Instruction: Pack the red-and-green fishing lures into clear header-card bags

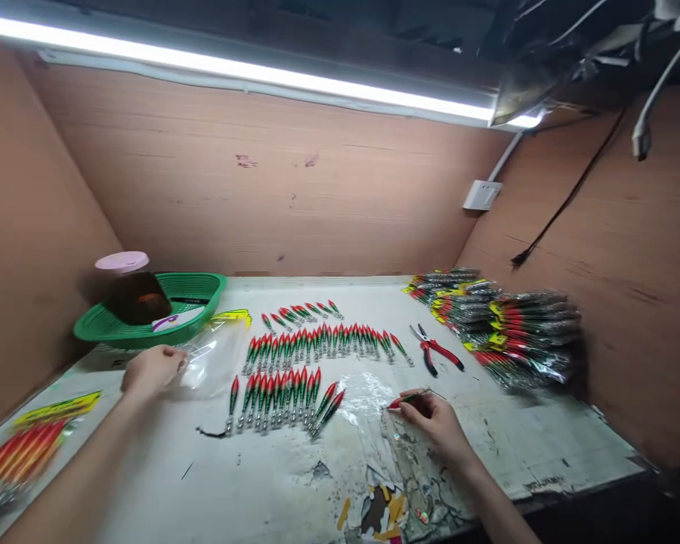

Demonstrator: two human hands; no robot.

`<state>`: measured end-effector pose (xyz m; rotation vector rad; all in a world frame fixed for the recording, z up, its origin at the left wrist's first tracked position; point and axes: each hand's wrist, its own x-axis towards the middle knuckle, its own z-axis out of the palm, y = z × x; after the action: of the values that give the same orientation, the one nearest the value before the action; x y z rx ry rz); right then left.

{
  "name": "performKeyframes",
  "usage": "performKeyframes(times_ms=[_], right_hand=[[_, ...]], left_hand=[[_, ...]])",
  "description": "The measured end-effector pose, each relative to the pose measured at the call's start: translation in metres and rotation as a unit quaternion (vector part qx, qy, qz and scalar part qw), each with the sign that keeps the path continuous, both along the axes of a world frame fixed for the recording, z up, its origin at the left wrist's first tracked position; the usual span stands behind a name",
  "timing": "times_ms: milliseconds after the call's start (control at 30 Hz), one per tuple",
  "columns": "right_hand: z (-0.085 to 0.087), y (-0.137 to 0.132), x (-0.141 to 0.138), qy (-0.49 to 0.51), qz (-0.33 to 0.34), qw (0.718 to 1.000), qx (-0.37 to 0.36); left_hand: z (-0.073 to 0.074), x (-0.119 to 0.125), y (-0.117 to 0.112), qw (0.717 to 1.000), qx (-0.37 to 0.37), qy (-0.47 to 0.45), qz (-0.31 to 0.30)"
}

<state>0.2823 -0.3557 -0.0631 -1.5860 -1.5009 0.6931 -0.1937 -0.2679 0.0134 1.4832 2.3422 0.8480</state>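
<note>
My right hand [434, 419] rests on the worn white table [249, 483], fingers closed round one red-and-green lure [405, 399] with a wire end. My left hand [154, 369] lies at the left, fingers curled on the edge of a clear plastic bag [215, 353] with a yellow header. Between my hands lie rows of red-and-green lures [286, 389], with a longer row [323, 341] behind them and a few more [300, 311] at the back.
Red-handled pliers [436, 349] lie right of the rows. Stacks of bagged lures [507, 325] fill the back right. A green basket [164, 306] holding a dark jar with a pink lid [130, 287] stands back left. More bagged lures [23, 446] lie at the near left.
</note>
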Motion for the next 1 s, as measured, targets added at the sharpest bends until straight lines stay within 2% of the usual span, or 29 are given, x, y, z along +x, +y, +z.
performKeyframes(times_ms=[67,133,167,233,267,367,433,500,600,667,733,833,1000], right_hand=[[-0.003,-0.001,-0.006,-0.027,-0.003,1.0,-0.005],[-0.004,-0.006,-0.005,-0.068,-0.024,0.997,-0.009],[-0.004,-0.01,-0.001,-0.091,-0.039,0.995,-0.012],[-0.002,-0.016,0.01,-0.137,-0.063,0.988,-0.02],[-0.001,-0.018,0.016,-0.157,-0.067,0.985,-0.021],[0.004,-0.018,0.034,-0.201,-0.047,0.979,0.008],[0.006,-0.01,0.044,-0.22,-0.006,0.975,0.039],[0.005,0.003,0.049,-0.235,0.047,0.969,0.064],[0.002,0.021,0.049,-0.253,0.108,0.957,0.091],[0.0,0.026,0.044,-0.262,0.127,0.951,0.106],[0.0,0.024,0.038,-0.266,0.134,0.948,0.117],[0.001,0.01,0.031,-0.264,0.132,0.949,0.108],[0.014,-0.013,0.019,-0.198,0.117,0.973,0.024]], left_hand=[[0.006,-0.004,-0.005,1.0,-0.007,-0.022,0.02],[0.011,-0.006,-0.011,0.991,0.018,-0.131,-0.017],[0.013,-0.004,-0.015,0.972,0.039,-0.228,-0.046],[0.017,0.008,-0.023,0.902,0.065,-0.42,-0.073],[0.019,0.019,-0.028,0.868,0.064,-0.489,-0.054],[0.027,0.07,-0.044,0.79,0.028,-0.61,0.049],[0.029,0.106,-0.055,0.762,-0.014,-0.646,0.035],[0.026,0.134,-0.062,0.738,-0.021,-0.675,-0.002],[0.013,0.156,-0.065,0.693,-0.037,-0.719,-0.044],[0.003,0.161,-0.065,0.658,-0.026,-0.749,-0.071],[-0.006,0.161,-0.066,0.636,-0.01,-0.767,-0.077],[-0.014,0.16,-0.07,0.635,-0.016,-0.769,-0.069],[-0.018,0.16,-0.076,0.628,-0.034,-0.774,-0.071]])
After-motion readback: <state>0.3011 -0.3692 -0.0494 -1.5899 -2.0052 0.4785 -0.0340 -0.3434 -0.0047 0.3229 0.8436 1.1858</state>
